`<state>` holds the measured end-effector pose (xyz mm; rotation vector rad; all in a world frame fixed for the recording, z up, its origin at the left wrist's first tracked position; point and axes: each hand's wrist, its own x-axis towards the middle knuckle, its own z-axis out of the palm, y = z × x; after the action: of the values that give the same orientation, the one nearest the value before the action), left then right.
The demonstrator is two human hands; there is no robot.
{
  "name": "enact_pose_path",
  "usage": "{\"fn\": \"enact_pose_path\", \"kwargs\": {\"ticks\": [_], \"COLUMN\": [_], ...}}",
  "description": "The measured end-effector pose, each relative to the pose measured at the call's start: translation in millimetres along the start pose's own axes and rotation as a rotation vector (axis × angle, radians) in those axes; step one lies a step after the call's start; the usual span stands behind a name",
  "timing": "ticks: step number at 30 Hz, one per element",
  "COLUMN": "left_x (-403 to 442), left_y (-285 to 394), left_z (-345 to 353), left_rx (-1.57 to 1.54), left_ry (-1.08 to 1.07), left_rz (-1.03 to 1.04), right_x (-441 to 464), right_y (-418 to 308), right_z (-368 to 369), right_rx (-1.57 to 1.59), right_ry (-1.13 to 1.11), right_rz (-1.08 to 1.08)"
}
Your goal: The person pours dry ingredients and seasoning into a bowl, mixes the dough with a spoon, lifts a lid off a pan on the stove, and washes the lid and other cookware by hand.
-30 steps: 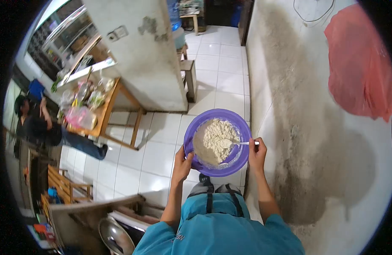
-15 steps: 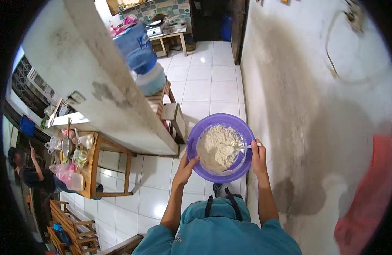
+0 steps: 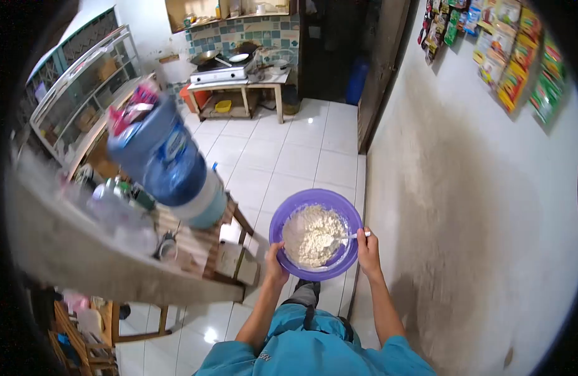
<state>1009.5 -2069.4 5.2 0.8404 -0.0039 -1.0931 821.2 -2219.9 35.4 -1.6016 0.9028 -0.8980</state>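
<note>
A round purple basin [image 3: 287, 213] is held in front of my body, tilted a little so its inside shows. Pale, lumpy batter [image 3: 315, 241] fills its bottom and smears the wall. My left hand [image 3: 276, 264] is closed on the left rim, thumb over the edge. On the right rim, my right hand [image 3: 368, 252] is closed too, its thumb beside the handle of a metal spoon [image 3: 345, 237]. The spoon's bowl end is sunk in the batter. Whether the right fingers also press on the handle is hard to see.
A blue water jug [image 3: 170, 147] on a dispenser stands left, on a wooden table behind a wall edge [image 3: 195, 291]. Ahead, a gas stove [image 3: 220, 74] with pans tops a low table. A dark doorway [image 3: 329, 56] and sachets [image 3: 520, 56] on the wall are to the right.
I have moved forward along the tiled floor with the basin in both hands. The wall edge and jug have come nearer on the left; the stove and hanging sachets show more fully.
</note>
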Motion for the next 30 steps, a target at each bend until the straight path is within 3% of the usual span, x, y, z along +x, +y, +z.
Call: {"fn": "enact_pose_path", "kwargs": {"ticks": [3, 7, 11, 14, 18, 23, 26, 30], "left_x": [100, 212, 308, 397, 508, 581, 628, 687], "left_y": [-7, 10, 52, 75, 117, 195, 238, 293], "left_z": [20, 47, 80, 81, 69, 99, 91, 66], "left_rx": [-0.025, -0.024, -0.016, -0.009, -0.012, -0.024, -0.058, -0.133], "left_ry": [0.008, 0.058, 0.063, 0.045, 0.087, 0.218, 0.311, 0.376], "left_rz": [-0.043, 0.009, 0.078, 0.189, 0.304, 0.474, 0.532, 0.592], "right_x": [88, 195, 298, 385, 502, 656, 739, 812], "right_y": [37, 27, -10, -18, -33, -54, -68, -92], "right_z": [-8, -8, 11, 34, 86, 186, 248, 308], "right_rx": [-0.05, -0.133, -0.523, -0.715, -0.656, -0.883, -0.922, -1.043], "right_ry": [-0.004, 0.042, -0.008, -0.069, -0.32, -0.586, -0.866, -0.754], "right_rz": [-0.033, -0.027, 0.022, -0.138, -0.221, -0.514, -0.6, -0.55]}}
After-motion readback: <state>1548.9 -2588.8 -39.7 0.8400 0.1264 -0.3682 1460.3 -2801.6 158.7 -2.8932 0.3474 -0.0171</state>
